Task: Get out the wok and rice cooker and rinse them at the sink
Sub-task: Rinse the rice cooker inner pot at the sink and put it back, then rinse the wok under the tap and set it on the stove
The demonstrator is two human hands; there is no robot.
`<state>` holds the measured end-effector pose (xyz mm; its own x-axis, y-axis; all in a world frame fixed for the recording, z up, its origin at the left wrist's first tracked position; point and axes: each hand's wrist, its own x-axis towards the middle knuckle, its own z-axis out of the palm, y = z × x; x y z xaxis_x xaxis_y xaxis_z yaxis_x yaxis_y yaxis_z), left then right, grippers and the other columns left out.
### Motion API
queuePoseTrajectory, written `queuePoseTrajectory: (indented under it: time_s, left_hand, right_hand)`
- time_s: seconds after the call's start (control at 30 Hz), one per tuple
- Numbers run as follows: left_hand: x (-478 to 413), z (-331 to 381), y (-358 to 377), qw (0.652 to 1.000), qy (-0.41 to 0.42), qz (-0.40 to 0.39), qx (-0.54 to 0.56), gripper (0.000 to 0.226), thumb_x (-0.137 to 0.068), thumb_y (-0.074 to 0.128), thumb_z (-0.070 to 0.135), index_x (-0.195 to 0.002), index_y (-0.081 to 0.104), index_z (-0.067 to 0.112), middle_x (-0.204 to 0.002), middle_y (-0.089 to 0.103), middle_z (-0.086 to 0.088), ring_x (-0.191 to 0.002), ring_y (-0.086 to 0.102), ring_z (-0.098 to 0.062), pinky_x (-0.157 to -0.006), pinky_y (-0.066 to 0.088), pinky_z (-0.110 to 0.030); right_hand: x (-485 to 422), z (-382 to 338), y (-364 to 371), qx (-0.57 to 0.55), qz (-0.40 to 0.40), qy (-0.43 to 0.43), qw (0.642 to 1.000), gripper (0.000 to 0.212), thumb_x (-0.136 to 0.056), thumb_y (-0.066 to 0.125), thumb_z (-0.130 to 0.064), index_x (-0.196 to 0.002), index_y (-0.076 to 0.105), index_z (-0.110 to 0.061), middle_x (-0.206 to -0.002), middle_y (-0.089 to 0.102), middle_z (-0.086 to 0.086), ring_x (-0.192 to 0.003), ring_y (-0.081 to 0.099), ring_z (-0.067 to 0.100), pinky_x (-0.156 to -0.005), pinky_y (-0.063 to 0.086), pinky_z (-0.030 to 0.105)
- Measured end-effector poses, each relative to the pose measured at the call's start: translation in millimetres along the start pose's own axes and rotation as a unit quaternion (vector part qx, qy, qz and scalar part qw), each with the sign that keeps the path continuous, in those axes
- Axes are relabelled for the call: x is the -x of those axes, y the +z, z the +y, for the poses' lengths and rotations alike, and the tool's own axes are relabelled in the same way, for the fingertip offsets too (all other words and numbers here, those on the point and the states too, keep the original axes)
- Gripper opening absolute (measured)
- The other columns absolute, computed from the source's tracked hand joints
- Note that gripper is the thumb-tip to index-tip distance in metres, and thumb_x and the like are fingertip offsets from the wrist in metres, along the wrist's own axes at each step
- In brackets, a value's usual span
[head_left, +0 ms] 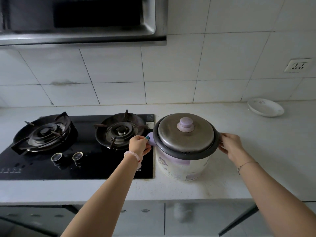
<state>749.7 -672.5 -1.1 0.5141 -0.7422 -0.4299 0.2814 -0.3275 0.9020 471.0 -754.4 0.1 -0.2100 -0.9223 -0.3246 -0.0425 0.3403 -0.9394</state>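
- Rice cooker (pixel 185 147): upright on the desk (pixel 256 151), just right of the stove (pixel 77 146); lid (pixel 185 132) on.
- Left hand (pixel 139 144): clamped on the cooker's left handle (pixel 150 138).
- Right hand (pixel 230 145): gripping the cooker's right rim; handle hidden.
- Bowl (pixel 265 107): on the desk, well behind.

I am seeing the rice cooker (pixel 185 147) hiding its own right handle behind the right hand (pixel 230 145). The lid (pixel 185 132) is covering the inside. The range hood (pixel 82 19) is running off the top edge, and the stove (pixel 77 147) lettering is blurring beyond reading.
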Motion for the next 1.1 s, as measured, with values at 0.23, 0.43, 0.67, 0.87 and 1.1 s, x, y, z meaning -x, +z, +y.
queuePoseTrajectory:
  time_s: [0.23,0.43,0.67,0.87,1.1]
  left_hand:
    - [13.9,3.4,-5.9,1.0,-0.001,-0.02,-0.022,0.011,-0.094,0.054,0.011,-0.084,0.056,0.008,-0.079,0.06,-0.006,-0.073,0.058,-0.013,-0.07,0.051,-0.027]
    - [39.7,25.4,-37.6,0.967,0.158,0.068,-0.187,0.02,-0.095,0.048,0.014,-0.108,0.062,0.008,-0.09,0.068,-0.004,-0.082,0.062,-0.017,-0.077,0.051,-0.034]
    - [106.4,36.5,-113.4,0.715,0.368,0.345,-0.485,0.027,-0.092,0.053,0.012,-0.117,0.062,0.006,-0.11,0.066,-0.012,-0.102,0.057,-0.035,-0.08,0.048,-0.042]
    - [195.4,8.6,-178.3,0.637,0.302,0.446,-0.552,0.041,-0.089,0.041,0.027,-0.118,0.061,0.005,-0.116,0.065,-0.011,-0.108,0.059,-0.033,-0.093,0.048,-0.048]
    - [288.1,-45.1,-232.8,0.576,0.237,0.552,-0.554,0.045,-0.086,0.043,0.027,-0.122,0.058,0.005,-0.121,0.061,-0.012,-0.114,0.056,-0.03,-0.1,0.041,-0.041]
  right_hand:
    - [-5.6,-4.4,-5.3,0.054,-0.028,-0.02,0.998,0.012,-0.092,0.051,-0.01,-0.085,0.061,-0.009,-0.072,0.056,0.01,-0.062,0.05,0.018,-0.057,0.035,0.025]
    - [-0.6,-44.8,-7.1,0.186,0.05,-0.211,0.958,0.035,-0.086,0.051,-0.022,-0.117,0.062,-0.009,-0.113,0.064,0.013,-0.103,0.058,0.032,-0.089,0.043,0.04]
    - [62.0,-86.7,51.4,0.183,-0.059,-0.524,0.83,0.029,-0.092,0.053,-0.014,-0.12,0.058,-0.01,-0.12,0.058,0.005,-0.115,0.048,0.023,-0.094,0.034,0.025]
    - [136.1,-71.7,128.7,0.194,-0.236,-0.62,0.723,0.046,-0.091,0.045,-0.031,-0.129,0.051,-0.007,-0.13,0.052,0.009,-0.124,0.041,0.023,-0.105,0.031,0.029]
    - [249.3,-11.3,196.1,0.164,-0.376,-0.666,0.623,0.055,-0.088,0.039,-0.036,-0.133,0.048,-0.006,-0.135,0.049,0.011,-0.129,0.037,0.025,-0.112,0.026,0.036]
